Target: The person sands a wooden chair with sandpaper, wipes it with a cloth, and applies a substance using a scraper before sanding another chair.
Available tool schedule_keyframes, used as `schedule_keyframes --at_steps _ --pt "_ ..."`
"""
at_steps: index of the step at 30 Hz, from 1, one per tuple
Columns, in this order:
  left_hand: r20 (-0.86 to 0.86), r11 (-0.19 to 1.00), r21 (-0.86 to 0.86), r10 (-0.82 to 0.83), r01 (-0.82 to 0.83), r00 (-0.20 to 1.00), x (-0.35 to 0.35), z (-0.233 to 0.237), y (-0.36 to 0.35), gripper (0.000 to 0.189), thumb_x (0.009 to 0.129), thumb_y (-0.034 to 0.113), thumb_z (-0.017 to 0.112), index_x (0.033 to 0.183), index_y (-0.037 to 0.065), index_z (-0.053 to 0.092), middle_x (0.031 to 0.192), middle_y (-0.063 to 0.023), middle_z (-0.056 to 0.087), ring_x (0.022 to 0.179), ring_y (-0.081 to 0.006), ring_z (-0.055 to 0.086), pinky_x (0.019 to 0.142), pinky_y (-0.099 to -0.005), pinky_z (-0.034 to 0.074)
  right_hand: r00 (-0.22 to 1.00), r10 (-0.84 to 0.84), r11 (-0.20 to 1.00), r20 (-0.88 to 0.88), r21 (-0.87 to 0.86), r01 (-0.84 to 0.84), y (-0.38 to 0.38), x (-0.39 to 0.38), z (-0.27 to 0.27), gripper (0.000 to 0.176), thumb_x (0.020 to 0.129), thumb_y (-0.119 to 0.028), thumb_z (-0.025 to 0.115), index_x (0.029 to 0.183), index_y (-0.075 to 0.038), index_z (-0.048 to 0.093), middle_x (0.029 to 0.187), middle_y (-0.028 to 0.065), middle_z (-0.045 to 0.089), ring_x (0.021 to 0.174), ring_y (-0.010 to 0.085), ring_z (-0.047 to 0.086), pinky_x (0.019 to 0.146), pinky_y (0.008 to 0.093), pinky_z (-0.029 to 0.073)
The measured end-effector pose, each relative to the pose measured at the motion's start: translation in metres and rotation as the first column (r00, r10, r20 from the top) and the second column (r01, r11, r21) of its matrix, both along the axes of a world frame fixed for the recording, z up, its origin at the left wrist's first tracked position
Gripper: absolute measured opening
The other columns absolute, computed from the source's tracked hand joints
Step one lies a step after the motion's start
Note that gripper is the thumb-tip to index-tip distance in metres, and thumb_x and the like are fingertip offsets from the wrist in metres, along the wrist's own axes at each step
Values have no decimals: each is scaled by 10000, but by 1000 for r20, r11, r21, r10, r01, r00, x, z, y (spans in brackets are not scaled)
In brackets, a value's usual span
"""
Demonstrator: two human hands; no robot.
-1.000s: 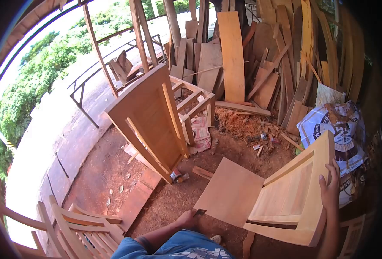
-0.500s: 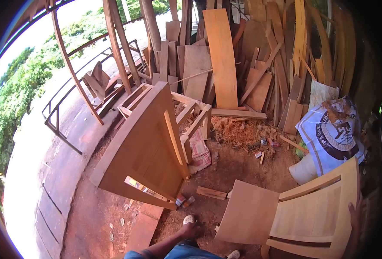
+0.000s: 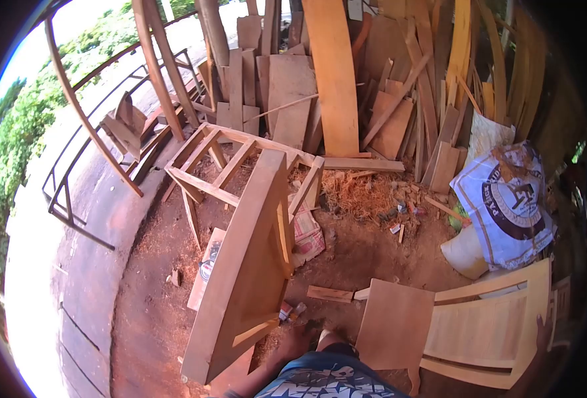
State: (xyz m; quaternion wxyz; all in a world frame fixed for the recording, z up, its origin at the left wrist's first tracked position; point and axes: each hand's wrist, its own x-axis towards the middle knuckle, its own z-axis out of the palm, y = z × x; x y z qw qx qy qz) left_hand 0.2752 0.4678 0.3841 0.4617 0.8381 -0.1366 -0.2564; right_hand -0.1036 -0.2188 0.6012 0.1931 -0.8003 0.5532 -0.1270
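— What is biggest here?
— The stack of leaning brown wooden planks (image 3: 333,73) along the back wall. Next comes the large tan wooden panel with rails on its underside (image 3: 240,285), standing tilted on the dirt floor at centre.

— Has it changed?
— Yes. 0.5 s ago its broad face was turned more toward the camera; now it shows steeper and nearly edge-on, and the open wooden frame of pale bars (image 3: 234,159) behind it is uncovered.

— And to the right?
— The pale wooden chair with a slatted back (image 3: 486,331) lies at lower right, its flat seat toward the panel, about where it was 0.5 s ago. Above it sits the white printed sack (image 3: 506,205).

— The hands?
— The right hand (image 3: 543,331) grasps the outer edge of the chair's back. The left hand (image 3: 295,341) reaches down to the ground just beside the panel's lower end; whether it is clenched I cannot tell.

— Anything smaller?
— 2 small cans (image 3: 288,310) lie just above that hand.
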Motion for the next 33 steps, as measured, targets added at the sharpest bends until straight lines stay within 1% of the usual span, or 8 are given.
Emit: schedule_keyframes --at_steps 4,5,9,16,20,23,25,33 --pt "217 992 -124 55 -29 975 15 24 -1 332 885 195 535 1143 -14 557 1112 -259 583 1088 -398 542 910 -423 427 989 -57 998 -136 -28 53 29 14 23 714 849 -465 608 1314 43 420 1289 196 489 1211 306 450 1024 379 334" --pt "23 992 123 35 -38 999 20 27 2 292 890 180 537 1089 -32 572 1062 -258 597 1031 -396 565 874 -429 434 945 -182 980 -271 -127 152 58 40 41 693 829 -453 640 1270 52 467 1266 206 508 1204 310 463 1016 379 341" --pt "-74 975 109 203 -194 976 48 24 -13 266 915 208 523 967 -41 601 895 -217 638 848 -351 604 767 -413 448 994 -18 1000 104 1 18 36 19 22 452 819 -347 679 1065 27 618 888 30 640 831 133 567 774 293 446" --pt "-289 954 -84 254 -288 923 170 -9 -115 263 941 207 509 973 -32 615 877 -74 644 780 -114 598 672 -270 468 957 -153 972 248 212 100 -24 -91 1 559 865 -306 611 1312 -8 452 1233 67 523 1136 141 469 967 287 357" --pt "-215 977 -80 175 -196 961 285 -27 -244 287 940 234 517 1013 -32 597 859 -63 632 750 -124 577 683 -288 478 482 -535 845 694 433 313 27 -21 18 562 941 -424 485 1348 -43 419 1276 101 497 1178 181 458 998 311 352" --pt "-25 985 144 -95 97 995 367 0 -370 337 933 289 544 1022 -32 591 809 -53 600 698 -129 526 661 -303 459 771 -635 710 52 -354 609 31 -16 11 519 927 -440 517 1223 -15 544 1172 143 576 1073 197 545 921 316 419" --pt "29 952 -17 -306 307 951 399 23 -454 346 933 305 544 964 -34 600 788 -60 589 706 -126 510 651 -302 442 680 -717 684 152 -33 729 23 13 33 451 911 -407 564 1105 -1 612 989 126 651 913 177 611 825 300 471" --pt "201 559 -14 -811 829 550 440 40 -668 281 917 242 574 808 -18 584 658 -71 560 630 -134 421 558 -359 351 801 -592 453 93 -784 425 31 146 3 377 922 -266 569 1241 -66 542 1173 137 600 1104 198 548 955 330 400"
